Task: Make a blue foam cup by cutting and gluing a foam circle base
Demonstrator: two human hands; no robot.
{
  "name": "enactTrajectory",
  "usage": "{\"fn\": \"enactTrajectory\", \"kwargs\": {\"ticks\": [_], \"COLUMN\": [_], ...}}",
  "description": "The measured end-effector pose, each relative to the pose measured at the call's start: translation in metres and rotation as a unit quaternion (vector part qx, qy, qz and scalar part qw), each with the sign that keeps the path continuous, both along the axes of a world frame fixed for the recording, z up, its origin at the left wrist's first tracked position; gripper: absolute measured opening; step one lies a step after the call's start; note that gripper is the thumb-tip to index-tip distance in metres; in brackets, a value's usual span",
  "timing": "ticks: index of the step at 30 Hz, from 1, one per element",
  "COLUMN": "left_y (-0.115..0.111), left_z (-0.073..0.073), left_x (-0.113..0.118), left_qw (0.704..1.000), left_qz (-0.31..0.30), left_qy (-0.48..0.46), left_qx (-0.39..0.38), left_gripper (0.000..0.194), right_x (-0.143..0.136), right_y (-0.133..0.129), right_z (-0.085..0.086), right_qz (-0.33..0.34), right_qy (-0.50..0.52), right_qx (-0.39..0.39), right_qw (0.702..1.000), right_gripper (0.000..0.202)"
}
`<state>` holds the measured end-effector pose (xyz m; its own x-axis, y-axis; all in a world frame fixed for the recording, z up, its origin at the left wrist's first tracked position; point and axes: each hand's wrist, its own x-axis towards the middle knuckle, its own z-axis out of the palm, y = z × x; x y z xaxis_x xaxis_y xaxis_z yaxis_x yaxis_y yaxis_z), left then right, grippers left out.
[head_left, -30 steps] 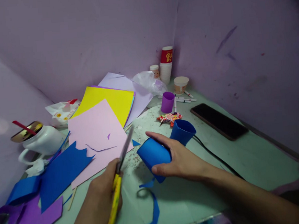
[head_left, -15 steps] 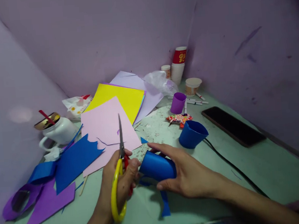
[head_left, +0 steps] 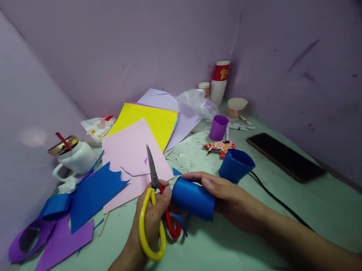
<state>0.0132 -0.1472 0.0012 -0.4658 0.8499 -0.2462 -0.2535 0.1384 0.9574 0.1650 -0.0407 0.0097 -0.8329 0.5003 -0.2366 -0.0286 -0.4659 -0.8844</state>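
Note:
My left hand (head_left: pixel 153 213) is closed around a pair of scissors (head_left: pixel 153 175) with one yellow and one red handle; the blades point up and away, nearly together. Its fingertips also come up to the left end of a blue paper tube (head_left: pixel 194 198). My right hand (head_left: pixel 229 192) grips that tube from the right, thumb on top, the other fingers mostly hidden behind and below. Under the tube lies a scrap of blue paper (head_left: pixel 181 224). Just beyond my right hand stands a blue paper cup shape (head_left: pixel 236 164).
Pink paper (head_left: pixel 132 156) and yellow paper (head_left: pixel 148 119) lie at the back. On the left are a white mug (head_left: pixel 76 158), blue paper (head_left: pixel 94 196) and purple paper (head_left: pixel 64 245). A phone (head_left: pixel 286 156), a purple tube (head_left: pixel 218 128) and stacked cups (head_left: pixel 219 88) occupy the right.
My right hand has turned the blue tube, and its thumb has moved from below onto the top. The scissors have tilted slightly, with the red handle now more exposed. The view has shifted a little.

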Motion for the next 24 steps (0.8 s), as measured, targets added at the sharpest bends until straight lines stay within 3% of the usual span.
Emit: {"fn": "enactTrajectory", "kwargs": {"ticks": [3, 7, 15, 21, 24], "left_y": [0.0015, 0.0036, 0.0044, 0.005, 0.0037], "left_z": [-0.0055, -0.0065, -0.0072, -0.0053, 0.0011], "left_x": [-0.0014, -0.0016, -0.0004, 0.0036, 0.005], "left_qw": [1.0, 1.0, 1.0, 0.998, 0.997], "left_qz": [-0.003, -0.011, -0.021, -0.06, -0.072], "left_qy": [0.01, 0.013, 0.002, 0.006, 0.019], "left_qx": [0.014, 0.015, 0.003, -0.011, -0.033], "left_gripper": [0.042, 0.042, 0.037, 0.035, 0.037], "right_x": [-0.0026, -0.0029, -0.0021, -0.0021, -0.0015], "right_y": [-0.0014, 0.0011, 0.0051, 0.0058, 0.0068], "right_z": [-0.0017, -0.0012, -0.0048, -0.0014, 0.001], "right_qz": [0.014, 0.039, -0.021, 0.073, 0.069], "right_qy": [0.011, 0.029, 0.0, 0.079, 0.098], "right_qx": [-0.121, -0.183, -0.202, -0.228, -0.232], "right_qw": [0.992, 0.982, 0.979, 0.968, 0.965], "right_gripper": [0.057, 0.055, 0.053, 0.056, 0.054]}}
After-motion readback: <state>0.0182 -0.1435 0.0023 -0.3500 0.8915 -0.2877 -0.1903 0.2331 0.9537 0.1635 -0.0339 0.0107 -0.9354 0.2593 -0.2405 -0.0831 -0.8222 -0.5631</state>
